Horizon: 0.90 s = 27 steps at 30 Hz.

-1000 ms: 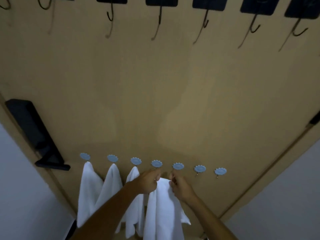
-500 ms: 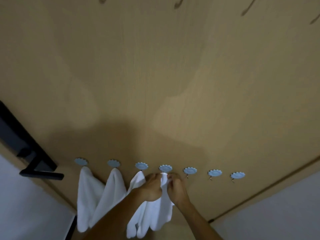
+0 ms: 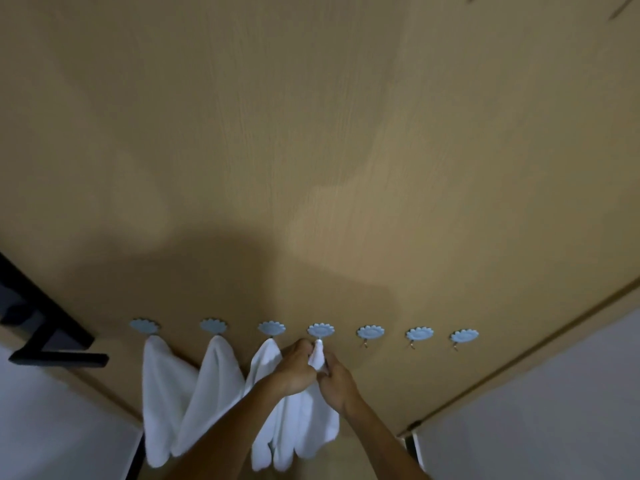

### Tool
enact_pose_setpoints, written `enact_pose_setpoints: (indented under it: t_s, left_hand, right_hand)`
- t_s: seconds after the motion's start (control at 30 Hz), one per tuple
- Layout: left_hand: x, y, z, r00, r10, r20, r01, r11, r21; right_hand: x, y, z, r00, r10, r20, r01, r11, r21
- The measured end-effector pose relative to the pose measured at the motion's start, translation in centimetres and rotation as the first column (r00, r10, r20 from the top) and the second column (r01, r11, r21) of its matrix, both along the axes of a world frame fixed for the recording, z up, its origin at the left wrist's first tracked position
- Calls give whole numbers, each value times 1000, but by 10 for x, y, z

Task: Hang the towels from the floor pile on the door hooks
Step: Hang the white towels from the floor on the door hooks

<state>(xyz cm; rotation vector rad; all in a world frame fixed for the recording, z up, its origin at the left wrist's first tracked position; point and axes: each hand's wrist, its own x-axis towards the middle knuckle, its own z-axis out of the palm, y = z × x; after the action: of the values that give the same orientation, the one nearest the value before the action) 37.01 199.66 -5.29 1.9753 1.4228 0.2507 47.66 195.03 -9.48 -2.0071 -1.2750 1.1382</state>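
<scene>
Low centre of frame, my left hand (image 3: 294, 367) and right hand (image 3: 334, 377) pinch the fourth towel (image 3: 318, 356) at its hook (image 3: 321, 330). Hanging step; next I should seat it, then release.

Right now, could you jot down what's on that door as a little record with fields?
surface: wooden door
blue hooks in the row: seven
hooks with a hung towel: first three from the left
fourth hook: white towel bunched up at it
left hand: grips the towel just below the hook
right hand: grips the same towel
empty hooks: three on the right
door handle: black, at the left edge
</scene>
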Motion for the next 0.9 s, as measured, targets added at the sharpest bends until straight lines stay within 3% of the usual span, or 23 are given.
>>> enact_pose_setpoints:
  t_s: [0.1,0.17,0.23,0.53,0.73,0.9]
  left_hand:
    - [-5,0,-2,1000,9,-18,-10,999,-41]
    - [-5,2,-10,995,-78,-68,63,978,-200]
    - [-6,1,-10,984,-134,-120,99,959,-266]
    - [11,-33,-14,907,-181,-381,65,953,-297]
    - [54,-80,-3,850,-322,-417,246,943,-226]
    - [113,-147,5,785,-512,-349,473,859,-196]
  right_hand:
    - [2,0,6,997,71,26,-69,996,-48]
    - [4,0,6,993,85,78,-80,995,-59]
    - [5,-3,8,989,93,117,-85,994,-73]
    - [19,-45,4,996,34,85,-26,995,-92]
    - [51,-104,3,994,-77,79,87,988,-131]
    - [95,-196,10,972,-185,147,207,966,-154]
